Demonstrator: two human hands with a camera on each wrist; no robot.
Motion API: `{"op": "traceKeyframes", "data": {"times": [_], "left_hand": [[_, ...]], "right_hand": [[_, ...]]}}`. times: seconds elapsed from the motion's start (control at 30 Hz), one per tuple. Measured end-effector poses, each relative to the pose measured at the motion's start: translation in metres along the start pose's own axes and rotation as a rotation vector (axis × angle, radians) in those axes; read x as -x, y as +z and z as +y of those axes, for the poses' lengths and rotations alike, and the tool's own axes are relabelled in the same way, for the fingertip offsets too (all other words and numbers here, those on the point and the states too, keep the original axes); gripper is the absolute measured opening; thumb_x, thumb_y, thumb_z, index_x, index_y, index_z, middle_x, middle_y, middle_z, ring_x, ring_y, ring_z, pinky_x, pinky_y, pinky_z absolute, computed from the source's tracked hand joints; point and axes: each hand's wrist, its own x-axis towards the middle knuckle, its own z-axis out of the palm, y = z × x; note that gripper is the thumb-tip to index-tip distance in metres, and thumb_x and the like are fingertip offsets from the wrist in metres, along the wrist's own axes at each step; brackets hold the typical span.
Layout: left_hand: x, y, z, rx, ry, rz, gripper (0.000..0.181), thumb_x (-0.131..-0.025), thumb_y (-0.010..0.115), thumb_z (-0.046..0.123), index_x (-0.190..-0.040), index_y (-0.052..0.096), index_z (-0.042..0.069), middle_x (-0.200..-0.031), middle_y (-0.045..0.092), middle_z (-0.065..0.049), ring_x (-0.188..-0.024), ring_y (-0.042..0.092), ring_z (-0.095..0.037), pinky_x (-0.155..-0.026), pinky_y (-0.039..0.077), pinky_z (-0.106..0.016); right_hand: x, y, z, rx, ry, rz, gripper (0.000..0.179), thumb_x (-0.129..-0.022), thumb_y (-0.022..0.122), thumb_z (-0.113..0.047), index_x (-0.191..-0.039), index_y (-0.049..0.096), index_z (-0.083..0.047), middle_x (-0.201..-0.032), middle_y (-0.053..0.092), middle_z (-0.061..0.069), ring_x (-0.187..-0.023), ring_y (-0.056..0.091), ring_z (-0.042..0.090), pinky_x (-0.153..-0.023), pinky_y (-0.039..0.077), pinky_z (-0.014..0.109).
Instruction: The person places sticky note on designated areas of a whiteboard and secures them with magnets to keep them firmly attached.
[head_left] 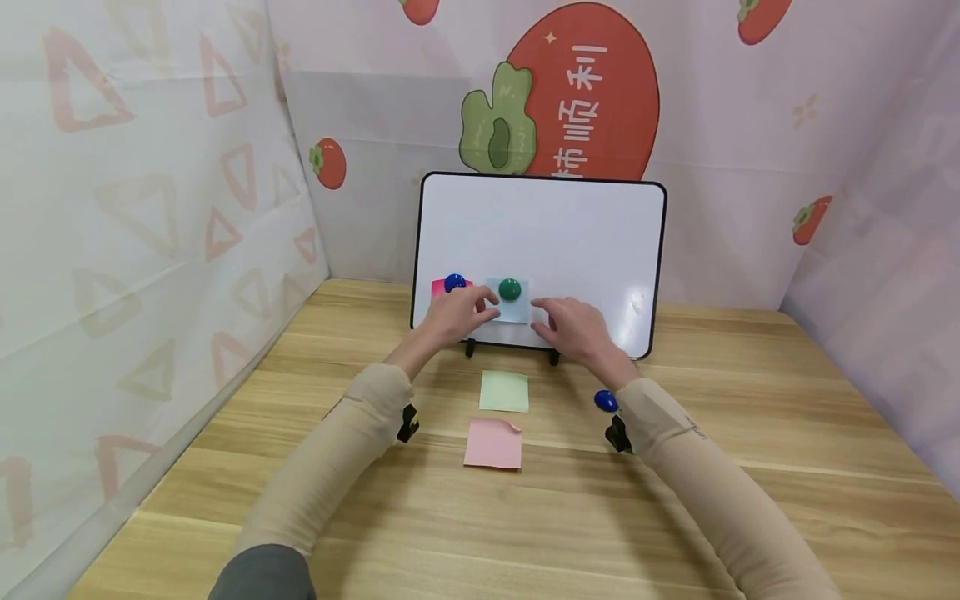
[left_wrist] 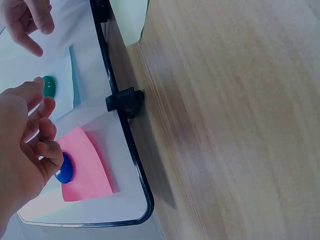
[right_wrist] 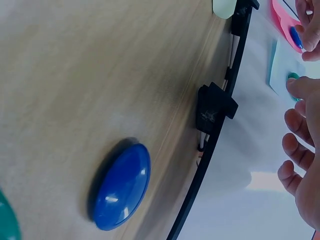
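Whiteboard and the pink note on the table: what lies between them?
A pale green note lies on the table between them; the head view shows this.

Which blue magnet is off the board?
The blue magnet on the table by the right sleeve; the other blue magnet sits on the bright pink note on the whiteboard.

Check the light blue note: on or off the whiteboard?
On. The light blue note sits against the whiteboard, with the green magnet over its upper part.

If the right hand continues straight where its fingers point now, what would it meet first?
Probably the light-blue sticky note under the green magnet, though depth before the whiteboard is unclear.
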Motion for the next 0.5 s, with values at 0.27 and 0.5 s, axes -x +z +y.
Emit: {"op": "traceKeyframes", "data": {"times": [0.27,0.5], "left_hand": [[0.013,-0.001,0.004,-0.021,0.01,-0.082,0.027,-0.096,0.064,0.038,-0.115,0.07,0.019,-0.09,0.069,0.001,-0.076,0.059,-0.015,-0.065,0.047,-0.026],[0.024,-0.002,0.006,0.026,0.022,-0.102,0.023,-0.096,0.066,0.035,-0.111,0.072,0.019,-0.085,0.067,0.003,-0.071,0.058,-0.013,-0.063,0.045,-0.027]], "right_hand": [[0.015,-0.002,0.0,-0.011,-0.017,-0.046,0.04,-0.094,0.069,-0.031,-0.128,0.066,-0.012,-0.069,0.059,-0.002,-0.061,0.05,0.014,-0.051,0.038,0.026],[0.027,-0.007,0.0,-0.015,0.006,-0.098,0.039,-0.093,0.069,-0.031,-0.127,0.066,-0.011,-0.071,0.061,-0.002,-0.063,0.051,0.014,-0.053,0.04,0.026]]}}
